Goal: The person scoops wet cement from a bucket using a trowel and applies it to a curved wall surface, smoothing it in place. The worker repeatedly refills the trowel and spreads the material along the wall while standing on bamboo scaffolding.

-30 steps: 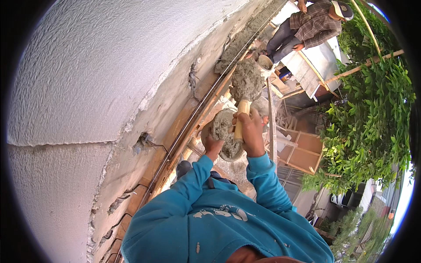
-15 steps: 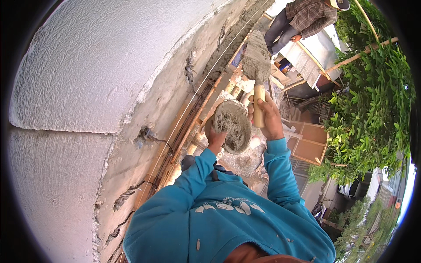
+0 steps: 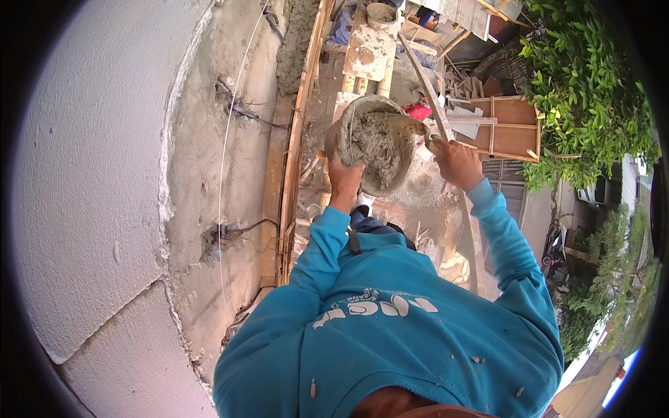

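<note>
My left hand [image 3: 346, 180] grips the left side of a bucket [image 3: 338, 139] of wet grey mortar [image 3: 376, 152], held in front of my body. My right hand [image 3: 460, 166] is closed on the handle end of a mortar-caked trowel [image 3: 425, 136] at the bucket's right rim. The trowel's blade end lies over or in the bucket and is hard to tell apart from the mortar.
At my left rise a white wall [image 3: 97, 181], bare concrete with protruding bars [image 3: 247, 111], and timber formwork [image 3: 286, 230] with wet concrete. Ahead are a board platform [image 3: 366, 49] holding another bucket [image 3: 382, 15], a long strip [image 3: 432, 90], wooden panels [image 3: 509, 129] and foliage [image 3: 571, 76].
The trowel, earlier raised beyond the bucket with a big load of mortar, has come back down to the bucket's rim. The view has turned, and the co-worker has left it.
</note>
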Demonstrator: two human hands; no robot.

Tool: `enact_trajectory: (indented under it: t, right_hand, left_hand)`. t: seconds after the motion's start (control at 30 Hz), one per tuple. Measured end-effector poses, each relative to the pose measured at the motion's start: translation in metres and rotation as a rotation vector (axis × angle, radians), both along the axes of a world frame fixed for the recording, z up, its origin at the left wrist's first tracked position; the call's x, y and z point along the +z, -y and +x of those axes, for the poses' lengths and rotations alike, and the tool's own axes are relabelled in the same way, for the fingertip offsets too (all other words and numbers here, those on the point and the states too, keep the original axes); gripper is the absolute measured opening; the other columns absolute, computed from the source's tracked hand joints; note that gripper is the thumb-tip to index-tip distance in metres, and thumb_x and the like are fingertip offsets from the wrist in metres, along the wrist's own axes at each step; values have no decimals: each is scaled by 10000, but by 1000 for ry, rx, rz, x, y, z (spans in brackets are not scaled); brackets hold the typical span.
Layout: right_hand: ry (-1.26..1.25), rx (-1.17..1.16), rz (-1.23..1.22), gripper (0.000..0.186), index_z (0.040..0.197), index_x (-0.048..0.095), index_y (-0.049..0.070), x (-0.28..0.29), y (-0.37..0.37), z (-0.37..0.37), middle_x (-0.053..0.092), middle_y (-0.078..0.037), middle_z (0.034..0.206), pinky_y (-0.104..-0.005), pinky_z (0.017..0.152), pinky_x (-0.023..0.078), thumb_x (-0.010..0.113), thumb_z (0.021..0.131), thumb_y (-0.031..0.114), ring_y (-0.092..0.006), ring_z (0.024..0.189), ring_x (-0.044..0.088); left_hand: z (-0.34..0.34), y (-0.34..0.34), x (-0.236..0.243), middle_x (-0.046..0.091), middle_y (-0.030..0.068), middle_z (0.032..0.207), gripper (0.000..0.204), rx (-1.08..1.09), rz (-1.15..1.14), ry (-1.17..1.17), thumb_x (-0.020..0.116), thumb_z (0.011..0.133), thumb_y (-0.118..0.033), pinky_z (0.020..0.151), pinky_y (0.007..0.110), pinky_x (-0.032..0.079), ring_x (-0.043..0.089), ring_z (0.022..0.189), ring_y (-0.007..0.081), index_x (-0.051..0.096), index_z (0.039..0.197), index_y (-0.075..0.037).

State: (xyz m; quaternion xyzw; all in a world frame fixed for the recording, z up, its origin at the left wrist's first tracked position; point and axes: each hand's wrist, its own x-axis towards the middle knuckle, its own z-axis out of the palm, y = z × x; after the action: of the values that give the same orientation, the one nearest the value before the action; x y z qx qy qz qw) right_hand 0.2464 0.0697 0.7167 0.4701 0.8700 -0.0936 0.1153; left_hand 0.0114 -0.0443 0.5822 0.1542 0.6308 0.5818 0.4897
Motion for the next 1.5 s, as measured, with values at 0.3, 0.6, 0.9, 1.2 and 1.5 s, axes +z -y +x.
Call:
enact_trajectory:
  t: [0.3,0.6,0.9,1.2,1.5]
  right_hand:
    - [-134,102,-205,380,1265,506,135,17,45,17,633,-201,891,-499,709,525,564,892,177,-396,770,656]
    - [-373,-172,-488,333,1103,493,23,-50,36,47,642,-262,824,-533,725,501,615,891,249,-477,839,626]
    - [-758,-251,-710,424,1241,485,18,-76,99,23,647,-221,874,-452,717,508,654,888,183,-368,780,649]
    - [-826,-398,-1033,519,1371,399,49,-82,95,-7,547,-53,662,-297,444,431,634,929,183,-120,502,531]
    - [-759,-543,-1070,342,1207,481,51,-11,102,-1,491,15,640,-248,422,382,641,916,132,-65,485,449]
  left_hand:
    - [-3,-13,37,626,86,1033,527,-34,-15,-98,613,748,72,736,298,495,599,854,174,518,1264,36]
    - [29,-22,60,666,129,1060,543,-194,174,-427,605,722,60,797,312,515,641,886,188,543,1262,56]
    - [13,-10,90,642,78,990,544,-182,70,-48,580,741,76,710,284,498,596,783,140,514,1281,55]
    - [8,-14,66,634,70,988,551,-76,38,-58,604,723,91,679,277,490,588,800,126,518,1265,41]
    - [-4,1,-3,628,90,988,606,144,-19,157,634,713,72,691,297,490,599,797,169,488,1301,45]
